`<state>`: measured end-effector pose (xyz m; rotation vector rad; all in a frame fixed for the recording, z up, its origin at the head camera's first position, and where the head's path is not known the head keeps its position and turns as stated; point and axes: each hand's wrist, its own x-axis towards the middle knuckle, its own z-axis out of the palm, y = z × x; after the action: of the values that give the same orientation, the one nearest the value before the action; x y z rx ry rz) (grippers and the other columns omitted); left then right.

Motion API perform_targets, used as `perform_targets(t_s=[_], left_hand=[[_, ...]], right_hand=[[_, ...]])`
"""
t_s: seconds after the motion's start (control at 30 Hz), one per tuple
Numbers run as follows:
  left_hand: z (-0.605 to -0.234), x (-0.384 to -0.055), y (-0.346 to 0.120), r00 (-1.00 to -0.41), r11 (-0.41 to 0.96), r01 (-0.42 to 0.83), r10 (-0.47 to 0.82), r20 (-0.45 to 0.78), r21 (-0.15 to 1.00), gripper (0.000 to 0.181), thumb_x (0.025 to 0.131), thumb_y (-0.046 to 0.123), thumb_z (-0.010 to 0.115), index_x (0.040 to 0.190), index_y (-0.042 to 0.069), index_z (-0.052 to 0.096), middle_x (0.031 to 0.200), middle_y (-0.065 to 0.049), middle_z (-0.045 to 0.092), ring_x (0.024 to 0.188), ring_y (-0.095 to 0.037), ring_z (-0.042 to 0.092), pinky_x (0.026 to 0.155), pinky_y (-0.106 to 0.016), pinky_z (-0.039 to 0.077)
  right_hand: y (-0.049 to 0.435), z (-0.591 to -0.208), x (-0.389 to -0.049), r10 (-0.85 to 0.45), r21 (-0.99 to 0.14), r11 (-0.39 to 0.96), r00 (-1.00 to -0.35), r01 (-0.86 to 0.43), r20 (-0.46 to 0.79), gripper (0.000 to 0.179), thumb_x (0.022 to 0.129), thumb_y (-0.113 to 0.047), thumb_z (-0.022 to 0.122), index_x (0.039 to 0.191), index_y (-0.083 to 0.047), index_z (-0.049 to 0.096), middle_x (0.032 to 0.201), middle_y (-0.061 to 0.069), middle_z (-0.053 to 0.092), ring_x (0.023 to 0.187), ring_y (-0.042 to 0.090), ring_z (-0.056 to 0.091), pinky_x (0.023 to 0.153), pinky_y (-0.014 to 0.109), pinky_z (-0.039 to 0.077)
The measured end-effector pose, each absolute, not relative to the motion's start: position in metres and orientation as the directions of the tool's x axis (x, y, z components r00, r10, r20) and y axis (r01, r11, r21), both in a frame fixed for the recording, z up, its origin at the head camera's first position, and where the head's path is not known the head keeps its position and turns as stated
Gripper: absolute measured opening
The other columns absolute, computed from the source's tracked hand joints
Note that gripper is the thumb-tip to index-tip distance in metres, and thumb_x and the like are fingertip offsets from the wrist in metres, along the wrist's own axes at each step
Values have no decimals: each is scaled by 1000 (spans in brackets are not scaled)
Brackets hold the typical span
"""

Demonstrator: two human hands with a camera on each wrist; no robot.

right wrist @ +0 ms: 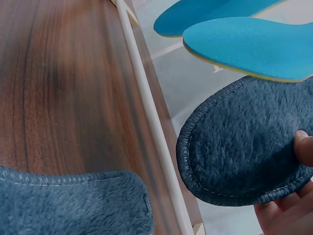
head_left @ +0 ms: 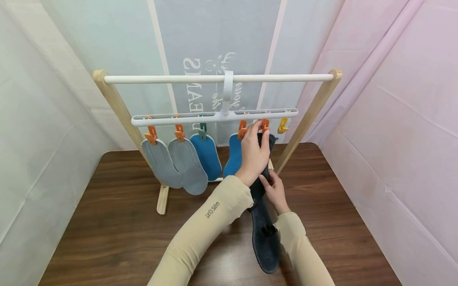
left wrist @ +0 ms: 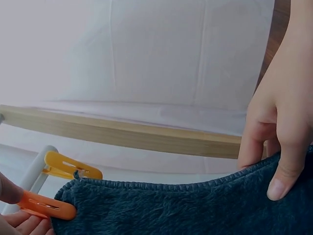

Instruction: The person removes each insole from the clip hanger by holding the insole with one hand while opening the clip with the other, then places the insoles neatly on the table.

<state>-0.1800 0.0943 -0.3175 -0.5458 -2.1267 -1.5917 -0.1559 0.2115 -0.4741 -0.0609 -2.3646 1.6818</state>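
Observation:
My left hand (head_left: 255,153) is up at the white hanger bar, pinching an orange clip (left wrist: 51,205) at the top end of a dark fleece insole (left wrist: 161,208). The clip's tip overlaps the insole's corner in the left wrist view. Lower down, my right hand (head_left: 275,190) grips the same insole by its edge, thumb (right wrist: 305,147) on the fleecy face and fingers behind. A second dark insole (head_left: 265,242) lies below, nearer me, with a small black piece (head_left: 268,230) on it. Beside my left hand hangs a blue insole (head_left: 233,157) from another orange clip (head_left: 242,129).
Two grey insoles (head_left: 187,165) and another blue insole (head_left: 206,155) hang from clips on the left. A yellow clip (head_left: 282,126) hangs bare at the right end of the hanger (head_left: 171,119). The hanger hooks over a white rod (head_left: 161,79) on a wooden-legged rack (head_left: 307,119).

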Motion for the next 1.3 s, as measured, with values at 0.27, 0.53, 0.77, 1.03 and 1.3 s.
perform_targets(t_s=[0.27,0.53,0.77,1.03,1.3], left_hand=[[-318,-180,99,-836,246,529,-9,548,812,32,100,15,52,127,-3,51,121,-18,58,115,-28,56,99,-31,48],[-321,-180,110,-798,196,563,-124,590,803,22,98,14,55,112,-3,58,109,-17,62,105,-27,61,92,-24,50],[-322,-183,111,-785,201,564,-171,596,801,19,97,13,57,107,-2,61,104,-16,64,100,-25,63,88,-24,53],[-321,-182,110,-791,178,579,-114,601,796,28,98,16,54,118,-3,55,114,-18,60,108,-27,59,96,-23,49],[-324,-183,109,-777,148,615,-52,627,775,34,100,14,51,129,-4,50,119,-19,58,112,-27,57,101,-22,46]], right_hand=[[207,-464,-148,152,-945,313,-978,-92,145,16,96,-10,58,105,2,62,90,23,60,70,28,57,60,22,46],[201,-447,-131,155,-949,311,-981,-60,113,20,95,-2,56,112,8,61,100,21,58,75,19,54,64,21,45],[201,-453,-127,160,-958,280,-981,-61,109,15,94,-2,58,103,10,60,93,20,55,71,8,51,64,17,43],[206,-462,-126,167,-962,269,-981,-52,99,17,94,-3,59,105,10,61,93,21,60,71,10,52,63,19,43],[220,-499,-127,228,-964,267,-971,-4,67,17,92,-11,64,99,5,61,73,0,47,62,8,42,56,20,35]])
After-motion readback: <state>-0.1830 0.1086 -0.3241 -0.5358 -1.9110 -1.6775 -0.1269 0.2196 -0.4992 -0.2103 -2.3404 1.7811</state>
